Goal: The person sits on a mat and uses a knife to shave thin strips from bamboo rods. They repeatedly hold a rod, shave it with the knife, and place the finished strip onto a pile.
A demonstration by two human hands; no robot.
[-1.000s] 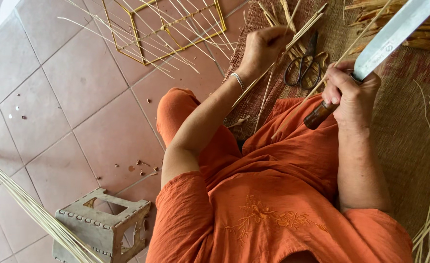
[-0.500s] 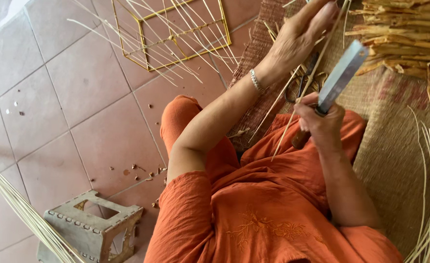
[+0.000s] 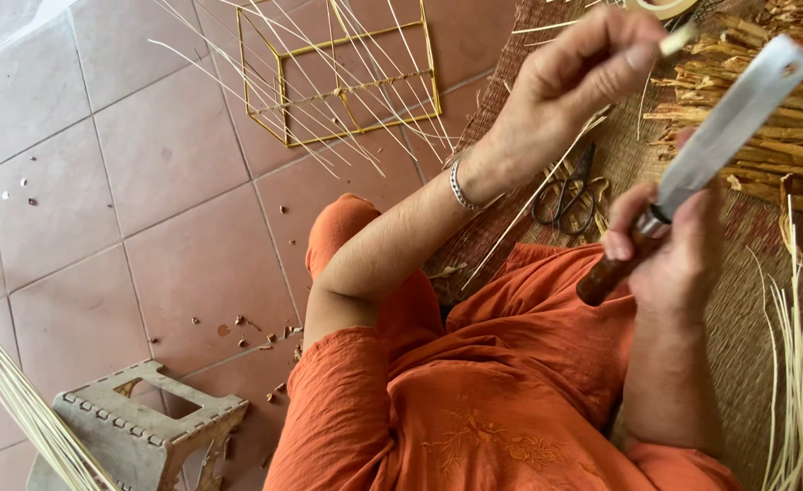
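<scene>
Above the woven mat point(image 3: 747, 300), the left hand point(image 3: 569, 86) is closed, thumb and fingertips pinched together on a thin pale bamboo strip point(image 3: 678, 39). Just beside it, the right hand point(image 3: 678, 250) is wrapped tight around the brown wooden handle of a knife point(image 3: 715, 141), its broad flat blade angled up toward the strip. Black scissors point(image 3: 569, 195) lie on the mat between the two hands.

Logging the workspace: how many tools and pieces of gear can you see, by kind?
Knife, held in the right hand: 1
Scissors: 1
Plastic stool: 1
Yellow wire frame: 1
Total: 4
</scene>
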